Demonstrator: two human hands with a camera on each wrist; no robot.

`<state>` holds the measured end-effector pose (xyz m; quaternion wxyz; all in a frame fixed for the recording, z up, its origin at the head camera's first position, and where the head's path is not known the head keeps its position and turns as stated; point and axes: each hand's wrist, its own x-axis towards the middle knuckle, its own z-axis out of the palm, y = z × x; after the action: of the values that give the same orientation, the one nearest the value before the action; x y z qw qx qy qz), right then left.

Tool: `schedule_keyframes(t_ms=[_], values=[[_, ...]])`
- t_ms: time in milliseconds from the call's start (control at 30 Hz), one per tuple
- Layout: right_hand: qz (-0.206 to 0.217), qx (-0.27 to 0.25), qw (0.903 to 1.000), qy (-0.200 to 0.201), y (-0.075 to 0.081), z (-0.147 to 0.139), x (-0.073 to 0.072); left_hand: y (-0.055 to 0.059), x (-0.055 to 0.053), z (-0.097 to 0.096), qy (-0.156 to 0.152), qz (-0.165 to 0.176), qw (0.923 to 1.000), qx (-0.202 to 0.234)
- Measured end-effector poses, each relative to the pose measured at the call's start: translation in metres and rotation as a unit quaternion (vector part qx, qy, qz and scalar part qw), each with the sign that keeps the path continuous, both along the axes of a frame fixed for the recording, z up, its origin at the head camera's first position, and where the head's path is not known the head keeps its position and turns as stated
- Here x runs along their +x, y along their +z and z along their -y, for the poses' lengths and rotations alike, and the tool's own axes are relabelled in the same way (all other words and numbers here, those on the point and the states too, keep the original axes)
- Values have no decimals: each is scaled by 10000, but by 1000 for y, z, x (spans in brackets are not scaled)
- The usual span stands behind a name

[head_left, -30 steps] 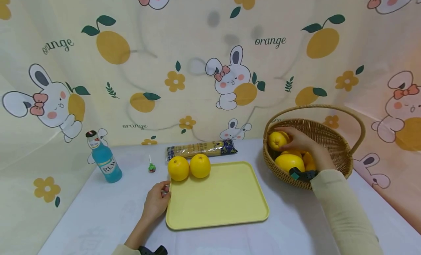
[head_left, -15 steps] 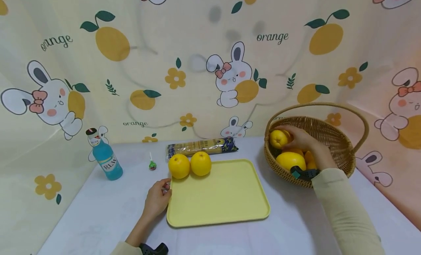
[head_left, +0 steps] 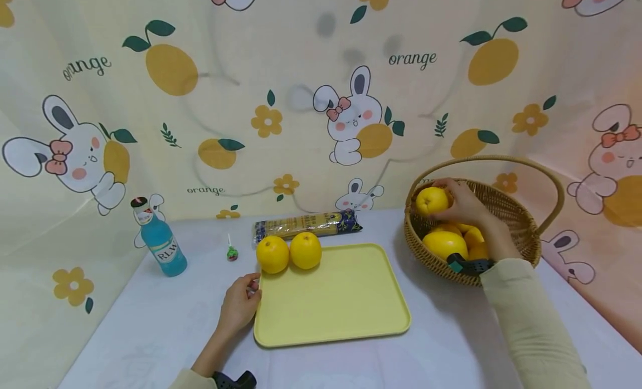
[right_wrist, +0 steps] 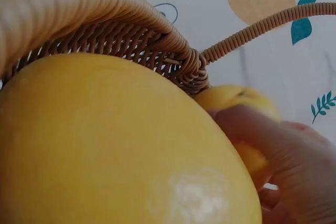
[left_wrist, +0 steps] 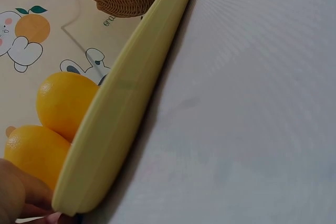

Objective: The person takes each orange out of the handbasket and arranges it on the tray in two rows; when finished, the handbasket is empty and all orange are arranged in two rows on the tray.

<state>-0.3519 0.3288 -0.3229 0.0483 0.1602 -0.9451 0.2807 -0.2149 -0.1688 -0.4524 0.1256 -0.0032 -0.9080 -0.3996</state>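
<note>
My right hand point(head_left: 466, 206) grips a yellow apple point(head_left: 431, 202) at the left inside of the wicker basket point(head_left: 514, 222). In the right wrist view, the apple's point(right_wrist: 236, 97) dimpled end shows beyond a large smooth yellow fruit point(right_wrist: 115, 145). That fruit and several other yellow pieces lie below my hand in the basket. My left hand point(head_left: 239, 302) holds the left edge of the yellow tray point(head_left: 333, 305), fingers at its rim; in the left wrist view they are at the tray's corner. Two oranges point(head_left: 272, 254) point(head_left: 305, 251) sit side by side in the tray's far left corner.
Behind the tray lies a long gold-and-blue packet point(head_left: 308, 225). A green-wrapped lollipop point(head_left: 232, 253) lies to its left, and a blue bottle point(head_left: 164, 249) stands farther left. The basket's arched handle point(head_left: 486, 158) rises over my right hand. A printed cloth hangs behind the table.
My right hand has lifted the apple slightly up and to the right inside the basket. My left hand, the tray and the two oranges have stayed in place.
</note>
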Motion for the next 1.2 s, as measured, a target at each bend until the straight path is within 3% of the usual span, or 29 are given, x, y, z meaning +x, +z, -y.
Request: schedule_keyframes(t_ms=[267, 467, 633, 900, 1100, 1200], values=[[253, -475, 9983, -208, 8, -3, 9, -1, -1, 0, 31, 90, 10000, 18], [482, -710, 9962, -138, 9, -5, 14, -3, -1, 1, 82, 93, 9999, 17], [831, -946, 9917, 245, 20, 0, 18, -3, -1, 0, 83, 51, 9999, 27], [1427, -618, 9843, 832, 42, 15, 34, -3, 0, 0, 45, 45, 10000, 0], [1306, -340, 9819, 1328, 50, 33, 43, -1, 0, 1, -9, 39, 10000, -21], [1226, -453, 9775, 1658, 51, 44, 46, 1, 1, 1, -41, 23, 10000, -9]])
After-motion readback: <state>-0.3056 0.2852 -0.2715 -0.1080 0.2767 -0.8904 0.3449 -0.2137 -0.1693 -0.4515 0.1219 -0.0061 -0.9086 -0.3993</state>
